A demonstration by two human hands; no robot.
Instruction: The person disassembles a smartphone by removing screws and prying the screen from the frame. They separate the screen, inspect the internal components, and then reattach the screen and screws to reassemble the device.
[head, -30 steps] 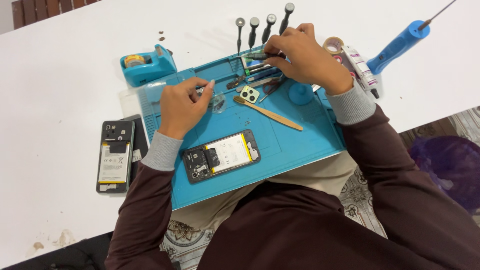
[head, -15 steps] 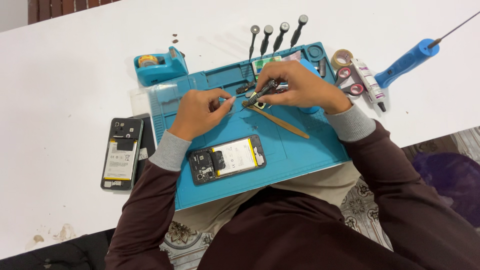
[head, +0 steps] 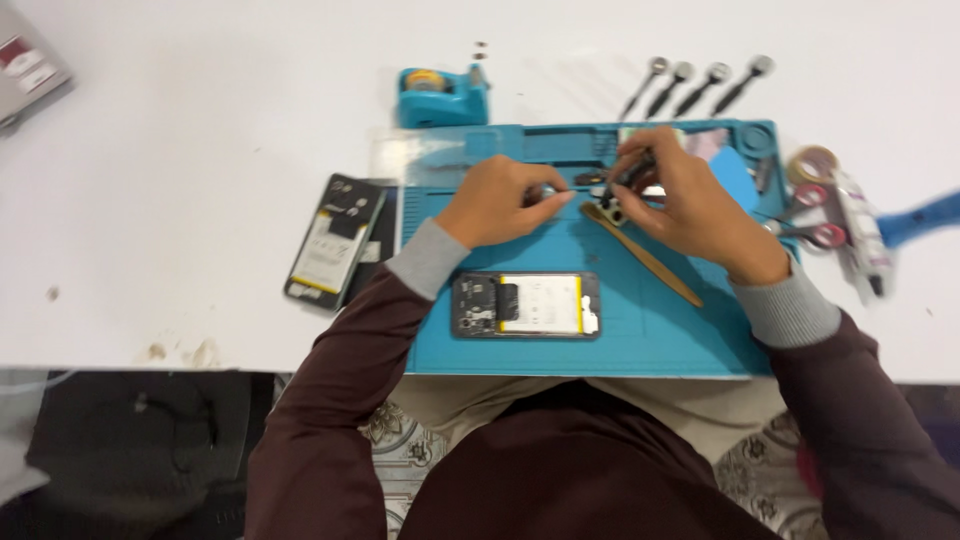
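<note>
A white worktop (head: pixel 200 110) carries a blue repair mat (head: pixel 650 340). Behind the mat stands a blue tape dispenser (head: pixel 440 97); to its right, four small screwdrivers (head: pixel 690 88) lie side by side. Left of the mat lies a phone back panel (head: pixel 335 240) — dark, with a yellow-edged label. At the mat's right edge sit a tape roll (head: pixel 812 163), red-handled scissors (head: pixel 815 233) and a glue tube (head: pixel 862 232) — then a blurred blue tool handle (head: pixel 925 218).

Matt blue rubbery mat (head: pixel 640 340) under my hands. Wooden stick (head: pixel 650 262), plain finish. Opened phone (head: pixel 527 304) shows glossy yellow-white battery. Four shiny metal-tipped tools (head: pixel 690 85). Smooth white table (head: pixel 200 130). Glossy plastic tape dispenser (head: pixel 440 97).
</note>
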